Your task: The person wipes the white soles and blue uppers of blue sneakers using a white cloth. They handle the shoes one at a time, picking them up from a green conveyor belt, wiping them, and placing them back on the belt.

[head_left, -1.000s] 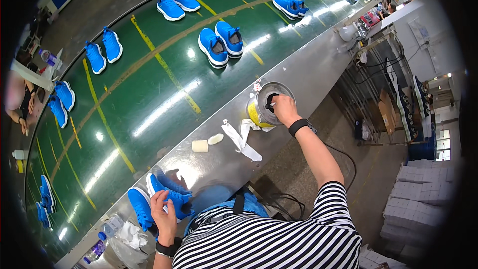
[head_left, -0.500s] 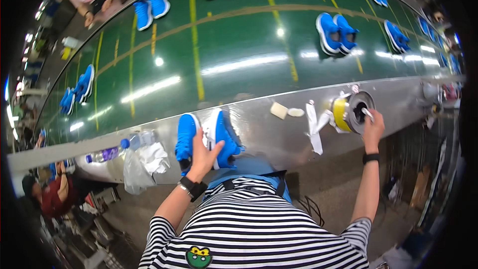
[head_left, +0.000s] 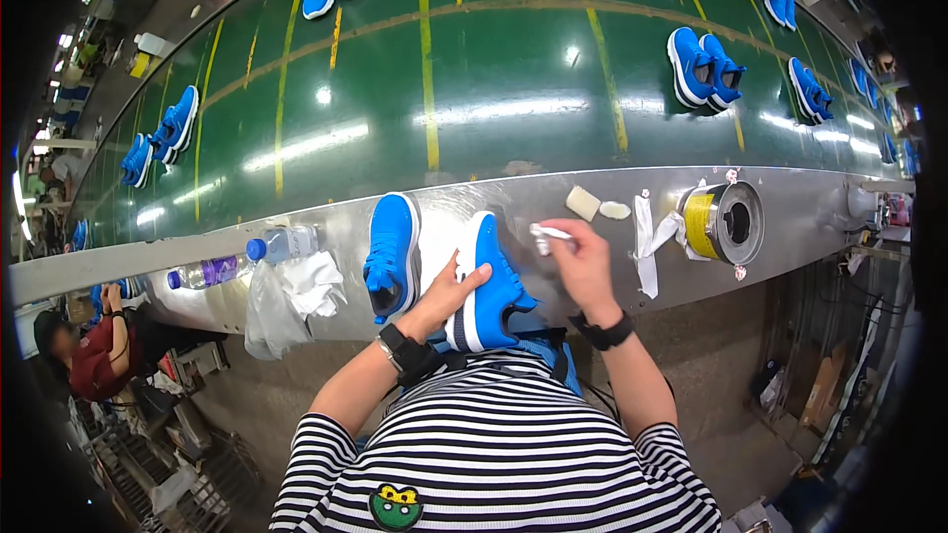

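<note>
Two blue sneakers lie on the metal ledge [head_left: 810, 227] in front of me. My left hand [head_left: 446, 296] rests on the right sneaker [head_left: 489, 286], fingers against its side. The other sneaker [head_left: 392, 255] lies just to the left, untouched. My right hand [head_left: 580, 262] hovers beside the right sneaker, fingers pinched on a small white strip [head_left: 549, 233]. A roll of yellow tape [head_left: 721, 222] stands further right on the ledge.
A green conveyor belt [head_left: 434, 109] with yellow lines carries several pairs of blue sneakers. On the ledge are two pale blocks [head_left: 595, 205], white strips [head_left: 647, 242], a plastic bottle [head_left: 247, 257] and a crumpled bag [head_left: 291, 291]. Another person [head_left: 94, 355] sits at lower left.
My right hand has come away from the tape roll to beside the right sneaker, now pinching a white strip. My left hand stays on the sneaker.
</note>
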Available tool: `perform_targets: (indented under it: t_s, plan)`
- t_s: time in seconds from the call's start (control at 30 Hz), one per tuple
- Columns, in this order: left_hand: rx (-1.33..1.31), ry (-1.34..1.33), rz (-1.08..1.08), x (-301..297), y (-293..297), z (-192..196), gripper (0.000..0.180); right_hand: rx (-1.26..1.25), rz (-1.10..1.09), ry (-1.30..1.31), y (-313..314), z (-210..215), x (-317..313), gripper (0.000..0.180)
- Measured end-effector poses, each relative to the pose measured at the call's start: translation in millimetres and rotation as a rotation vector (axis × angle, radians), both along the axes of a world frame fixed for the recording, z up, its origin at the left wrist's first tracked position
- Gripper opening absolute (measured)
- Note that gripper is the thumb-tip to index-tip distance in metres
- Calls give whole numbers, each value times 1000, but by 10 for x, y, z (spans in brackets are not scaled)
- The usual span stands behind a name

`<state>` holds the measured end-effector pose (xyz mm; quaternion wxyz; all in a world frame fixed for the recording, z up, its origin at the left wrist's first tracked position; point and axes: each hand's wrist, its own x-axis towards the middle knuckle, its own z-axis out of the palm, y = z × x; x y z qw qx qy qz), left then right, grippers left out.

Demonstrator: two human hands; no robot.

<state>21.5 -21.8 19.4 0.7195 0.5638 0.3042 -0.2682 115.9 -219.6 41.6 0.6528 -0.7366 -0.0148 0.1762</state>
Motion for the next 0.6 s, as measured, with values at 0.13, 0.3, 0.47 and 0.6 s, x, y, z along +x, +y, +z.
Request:
perform_targets:
  t_s: [0.13,0.3,0.47,0.6]
  plan:
    - [153,25,-73,-33,-63,8,81,-129,106,-34,261,-128,11,14]
    - [165,-98,-118,-116,-43,-226,84,-185,217,-82,386,-303,129,16]
    - [247,-80,-156,-160,-84,-228,85,-285,380,-91,538,-531,237,17]
    - [285,-97,-195,-169,-111,-289,85,-380,463,-94,563,-620,383,15]
